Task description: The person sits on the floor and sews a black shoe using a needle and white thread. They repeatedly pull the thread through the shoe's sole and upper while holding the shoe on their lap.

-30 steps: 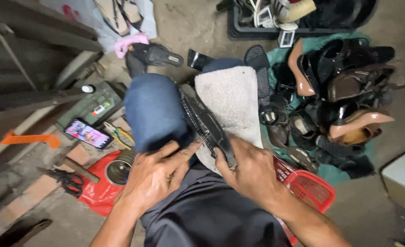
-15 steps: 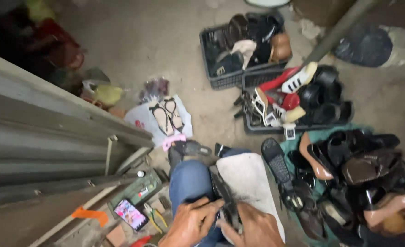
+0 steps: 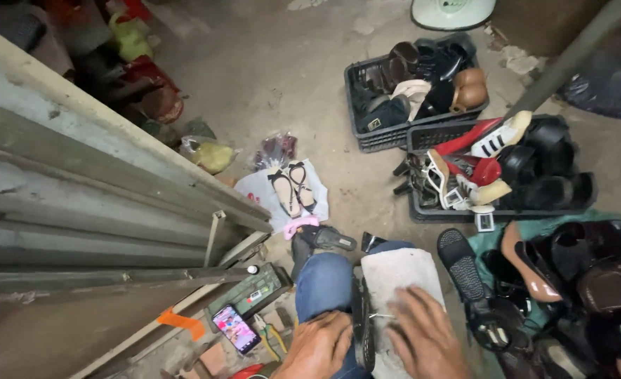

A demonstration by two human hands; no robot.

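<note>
The left hand [image 3: 319,345] clamps a black shoe [image 3: 363,328] between the knees, over a grey cloth [image 3: 398,277]. The right hand [image 3: 426,337] rests open beside it. Motion blur suggests haste; the shoe could slip from that one-handed hold.

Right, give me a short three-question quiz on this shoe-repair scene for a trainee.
1. True or false: the left hand rests beside the dark shoe lying across the person's lap.
2. What lies under the right hand? A) a grey cloth B) a red crate C) a newspaper
3. Fill in: the lit phone lies on the floor to the person's ____.

Key
1. True.
2. A: the grey cloth covers the right knee, and the hand lies on it.
3. Left, near the green box and the pliers.
</note>
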